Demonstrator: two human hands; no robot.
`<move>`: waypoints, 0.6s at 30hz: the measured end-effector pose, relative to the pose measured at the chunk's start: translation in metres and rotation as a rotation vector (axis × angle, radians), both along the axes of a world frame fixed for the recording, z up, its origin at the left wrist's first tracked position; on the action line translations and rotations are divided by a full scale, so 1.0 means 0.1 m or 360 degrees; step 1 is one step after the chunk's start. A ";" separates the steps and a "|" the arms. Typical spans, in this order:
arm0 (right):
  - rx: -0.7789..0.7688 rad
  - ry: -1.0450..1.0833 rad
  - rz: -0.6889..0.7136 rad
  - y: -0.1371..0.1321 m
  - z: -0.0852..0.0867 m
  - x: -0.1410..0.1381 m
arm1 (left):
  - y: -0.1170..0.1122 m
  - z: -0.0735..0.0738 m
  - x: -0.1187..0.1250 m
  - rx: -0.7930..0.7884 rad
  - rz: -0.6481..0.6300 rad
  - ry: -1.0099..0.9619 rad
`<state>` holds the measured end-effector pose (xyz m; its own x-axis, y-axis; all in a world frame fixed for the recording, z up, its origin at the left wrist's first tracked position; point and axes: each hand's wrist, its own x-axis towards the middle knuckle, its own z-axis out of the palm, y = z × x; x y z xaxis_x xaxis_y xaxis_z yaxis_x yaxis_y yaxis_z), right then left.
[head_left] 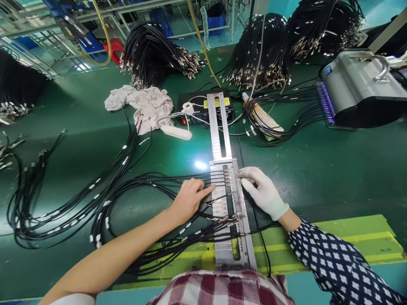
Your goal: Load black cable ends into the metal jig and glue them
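Observation:
A slotted metal fixture [219, 248] lies lengthwise on the bench in front of me, with a long slotted plate [213, 123] reaching away from its far end. Several black cables [178, 174] run across it from the left, their metal-tipped ends in a row along the fixture's right side. My left hand [189, 199], bare, rests over the cables at the fixture's left edge; its index finger is stretched onto the plate. My right hand [263, 192], in a white glove, touches the fixture's right edge, thumb and fingertips slightly apart. More cables [190, 237] cross nearer me.
Behind the fixture stands a black control box [203, 112] with a white cloth [151, 106] beside it. A silver machine [356, 84] with a purple glow holds cable ends at right. Large cable bundles [155, 51] line the bench's far edge. Yellow-green tape [349, 237] covers the near edge.

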<state>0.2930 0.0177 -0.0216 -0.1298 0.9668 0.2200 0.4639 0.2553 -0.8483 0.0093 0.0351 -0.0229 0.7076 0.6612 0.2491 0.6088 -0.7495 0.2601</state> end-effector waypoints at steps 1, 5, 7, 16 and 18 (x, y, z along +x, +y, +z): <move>0.0052 -0.0039 -0.0011 -0.01 0.01 -0.01 | -0.01 0.02 -0.01 -0.0055 -0.0002 0.0018; 0.0384 -0.0349 0.0178 -0.08 0.06 -0.06 | -0.08 0.14 -0.09 -0.0356 -0.0033 -0.0035; 0.0468 -0.0489 0.0457 -0.13 0.09 -0.09 | -0.15 0.21 -0.18 -0.0461 -0.0015 -0.0046; 0.0263 -0.0151 0.1178 -0.30 0.29 -0.22 | -0.23 0.44 -0.43 -0.1244 0.0012 -0.0276; 0.0231 -0.0030 0.1151 -0.29 0.30 -0.19 | -0.19 0.44 -0.35 -0.1201 0.0093 -0.0471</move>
